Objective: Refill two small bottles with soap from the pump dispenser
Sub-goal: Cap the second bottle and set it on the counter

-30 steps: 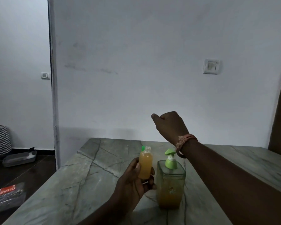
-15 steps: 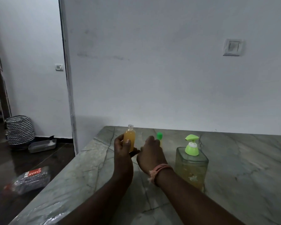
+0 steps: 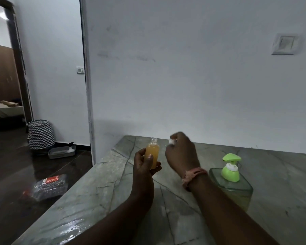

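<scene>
Left hand (image 3: 145,167) grips uncapped small bottle (image 3: 152,154); right hand (image 3: 182,152) beside.

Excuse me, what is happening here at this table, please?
A person is working at a marble table. The left hand holds a small bottle upright; it is nearly full of orange liquid and its threaded neck is open. The right hand is raised beside it, pinching something small and pale, perhaps the cap. A clear pump dispenser with a green pump stands untouched on the right.
</scene>
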